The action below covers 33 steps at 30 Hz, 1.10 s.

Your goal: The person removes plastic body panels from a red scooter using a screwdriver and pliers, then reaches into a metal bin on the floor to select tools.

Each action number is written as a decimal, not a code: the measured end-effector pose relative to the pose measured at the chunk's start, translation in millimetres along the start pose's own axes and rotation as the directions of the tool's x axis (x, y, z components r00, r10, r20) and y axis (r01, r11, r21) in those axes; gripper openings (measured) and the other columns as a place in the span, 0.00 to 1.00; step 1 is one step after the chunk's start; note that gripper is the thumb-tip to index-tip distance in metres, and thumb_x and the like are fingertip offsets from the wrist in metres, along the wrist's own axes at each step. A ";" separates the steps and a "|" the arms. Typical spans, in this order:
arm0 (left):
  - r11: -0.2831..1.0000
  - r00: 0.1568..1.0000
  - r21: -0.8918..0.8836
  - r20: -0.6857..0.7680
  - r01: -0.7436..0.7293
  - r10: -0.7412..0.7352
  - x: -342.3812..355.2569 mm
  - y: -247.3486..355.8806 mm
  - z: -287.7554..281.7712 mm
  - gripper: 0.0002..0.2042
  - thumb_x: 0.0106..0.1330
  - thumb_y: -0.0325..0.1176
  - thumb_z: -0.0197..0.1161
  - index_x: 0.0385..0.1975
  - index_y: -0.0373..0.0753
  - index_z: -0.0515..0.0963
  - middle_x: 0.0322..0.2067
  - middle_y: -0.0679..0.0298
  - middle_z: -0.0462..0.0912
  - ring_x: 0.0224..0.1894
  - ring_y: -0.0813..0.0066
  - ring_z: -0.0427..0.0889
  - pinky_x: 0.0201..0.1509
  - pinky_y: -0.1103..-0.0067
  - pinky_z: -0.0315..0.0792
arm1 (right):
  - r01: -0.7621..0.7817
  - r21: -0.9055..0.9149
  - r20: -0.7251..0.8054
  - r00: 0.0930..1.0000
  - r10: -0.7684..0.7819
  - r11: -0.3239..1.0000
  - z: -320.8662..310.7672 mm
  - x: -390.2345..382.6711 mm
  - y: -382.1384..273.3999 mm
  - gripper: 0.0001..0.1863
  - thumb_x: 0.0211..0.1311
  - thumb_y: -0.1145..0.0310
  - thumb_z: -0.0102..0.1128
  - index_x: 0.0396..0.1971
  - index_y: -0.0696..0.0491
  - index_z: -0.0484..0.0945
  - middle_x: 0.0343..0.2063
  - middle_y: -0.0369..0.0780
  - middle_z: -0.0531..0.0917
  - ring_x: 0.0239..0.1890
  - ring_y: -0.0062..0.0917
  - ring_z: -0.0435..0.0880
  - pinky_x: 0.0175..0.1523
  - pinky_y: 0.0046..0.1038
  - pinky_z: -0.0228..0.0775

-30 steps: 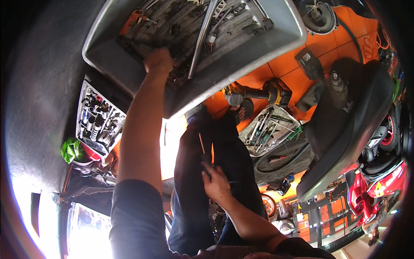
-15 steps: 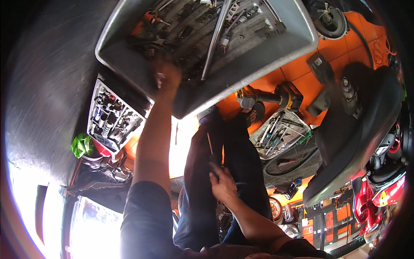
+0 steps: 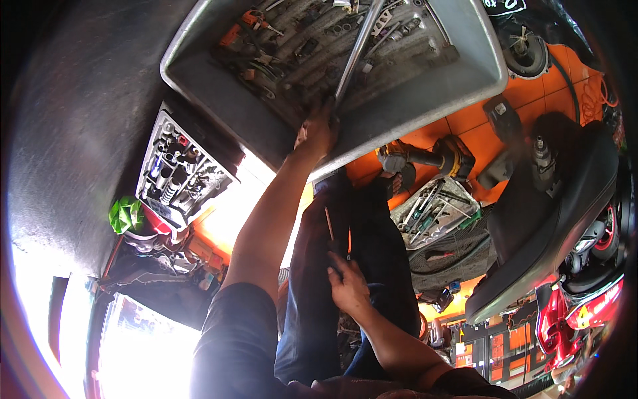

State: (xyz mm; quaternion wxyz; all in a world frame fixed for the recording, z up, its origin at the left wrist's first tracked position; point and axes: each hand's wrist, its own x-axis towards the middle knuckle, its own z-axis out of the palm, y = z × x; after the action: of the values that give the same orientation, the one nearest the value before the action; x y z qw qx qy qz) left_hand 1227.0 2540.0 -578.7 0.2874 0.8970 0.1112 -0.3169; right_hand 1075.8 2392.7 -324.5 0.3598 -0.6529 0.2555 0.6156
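My left hand (image 3: pixel 316 134) reaches into a large grey bin (image 3: pixel 405 120), low by its near wall. Its fingers are in shadow by the lower end of a long shiny metal bar (image 3: pixel 359 53); whether they grip anything is unclear. Small loose parts and an orange-and-metal tool (image 3: pixel 256 20) lie on the bin's ribbed floor. In front of my dark trousers, my right hand (image 3: pixel 350 287) is closed around the dark handle of a screwdriver (image 3: pixel 329 223), whose thin shaft points up and away.
To the left is a white tray of sockets (image 3: pixel 144 183), with a green plastic bag (image 3: pixel 125 215) below it. On the right are a yellow-and-black cordless power tool (image 3: pixel 455 157), a tray of hand tools (image 3: pixel 405 216), a black motorcycle seat (image 3: pixel 558 226) and a red motorcycle (image 3: pixel 555 326).
My left hand has moved right within the bin, from its left side to the lower end of the metal bar. My right hand still holds the screwdriver; the view has shifted slightly.
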 end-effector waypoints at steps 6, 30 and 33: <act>1.000 0.999 0.017 -0.022 0.026 -0.026 4.0 6.0 -4.3 0.25 0.64 0.44 0.57 0.61 0.44 0.67 0.55 0.46 0.73 0.57 0.46 0.73 0.61 0.63 0.69 | -0.021 -0.008 0.063 0.998 0.021 1.000 -1.4 1.6 -2.3 0.24 0.66 0.59 0.50 0.62 0.41 0.68 0.55 0.53 0.70 0.60 0.49 0.68 0.64 0.40 0.61; 0.929 0.928 0.282 0.213 0.240 -0.304 69.0 63.8 -37.1 0.30 0.56 0.46 0.66 0.56 0.39 0.69 0.56 0.46 0.72 0.57 0.47 0.73 0.59 0.62 0.70 | -0.048 0.015 0.010 0.999 0.048 0.999 3.8 3.6 -17.0 0.24 0.65 0.57 0.52 0.62 0.39 0.67 0.55 0.53 0.71 0.57 0.49 0.71 0.61 0.41 0.65; 0.956 0.981 0.271 -0.186 0.110 -0.060 90.4 62.1 -53.3 0.27 0.58 0.44 0.61 0.58 0.44 0.68 0.56 0.50 0.72 0.53 0.47 0.75 0.57 0.61 0.72 | -0.028 -0.012 0.023 0.999 0.029 1.000 8.1 1.8 -17.3 0.24 0.66 0.57 0.50 0.62 0.38 0.67 0.56 0.52 0.70 0.56 0.49 0.73 0.59 0.41 0.67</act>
State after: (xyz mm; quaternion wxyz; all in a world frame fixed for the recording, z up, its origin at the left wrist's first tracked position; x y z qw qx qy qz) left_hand 1347.6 2522.4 -574.5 0.1326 0.9474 0.1288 -0.2611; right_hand 1084.4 2409.9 -323.4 0.3500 -0.6443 0.2569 0.6295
